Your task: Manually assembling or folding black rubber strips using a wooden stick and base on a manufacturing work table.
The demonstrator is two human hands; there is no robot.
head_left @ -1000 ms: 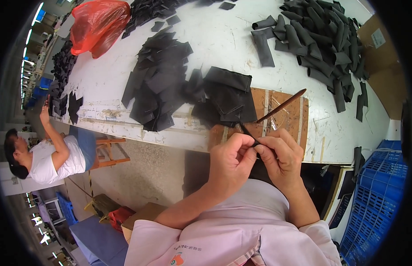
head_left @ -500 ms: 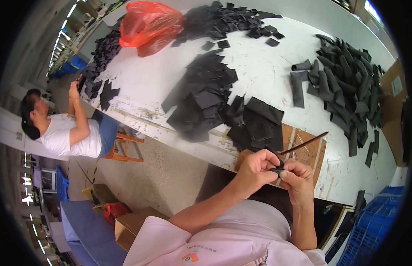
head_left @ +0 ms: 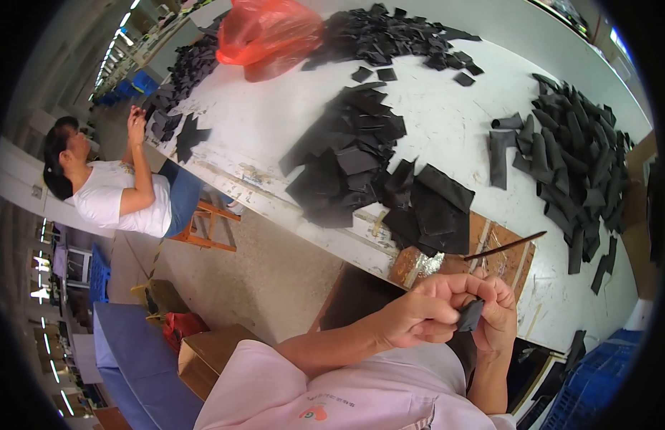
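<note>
My left hand (head_left: 418,319) and my right hand (head_left: 493,312) meet just below the table edge. Both pinch a small black fabric piece (head_left: 470,315) between the fingertips. A thin dark stick (head_left: 506,246) lies on a wooden board (head_left: 483,251) right above my hands. A stack of flat black fabric pieces (head_left: 436,209) rests at the board's left end, with a larger loose heap of black pieces (head_left: 347,161) beside it.
A white table (head_left: 447,122) carries a pile of rolled black pieces (head_left: 576,158) at the right, more black pieces (head_left: 397,36) at the far end and a red plastic bag (head_left: 271,36). A co-worker in a white shirt (head_left: 117,193) sits at the left. A blue crate (head_left: 597,394) stands lower right.
The view has swung so the table sits further right and higher. My hands have stayed together on the small black piece, now lower relative to the stick.
</note>
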